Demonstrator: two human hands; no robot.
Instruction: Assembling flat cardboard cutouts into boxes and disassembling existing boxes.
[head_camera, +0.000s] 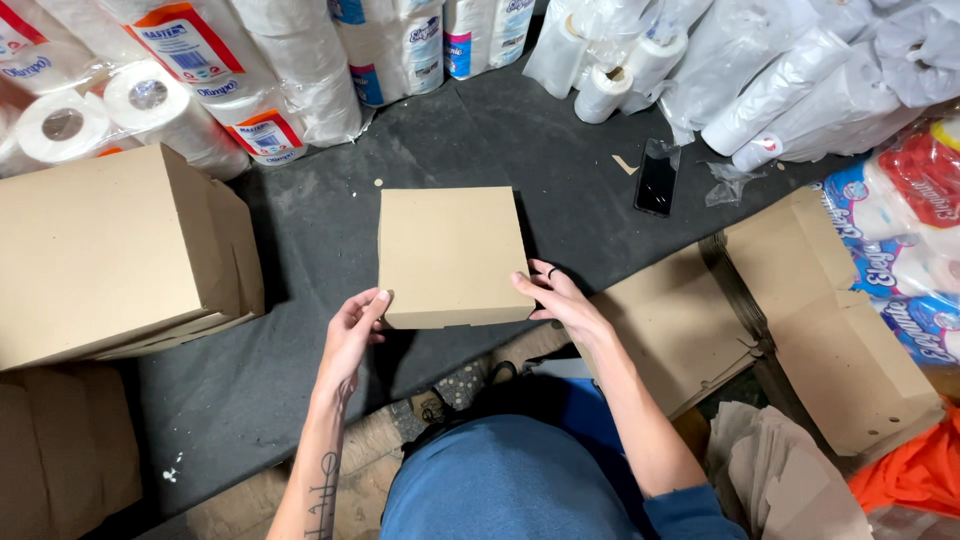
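Both hands grip a closed brown cardboard box (452, 256) on the dark counter (300, 250): left hand (355, 325) at its near-left corner, right hand (556, 295) curled around its right edge.

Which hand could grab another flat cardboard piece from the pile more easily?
Probably the right hand. It holds the box's right edge, beside the flat cardboard pile; the left hand is across the box.

Stockroom or packing area: wrapped tissue rolls (300, 70) heaped along the back, flat cardboard blanks (800, 310) stacked at right, folded boxes (110, 250) piled at left, all around a dark mat (320, 230) on the floor.
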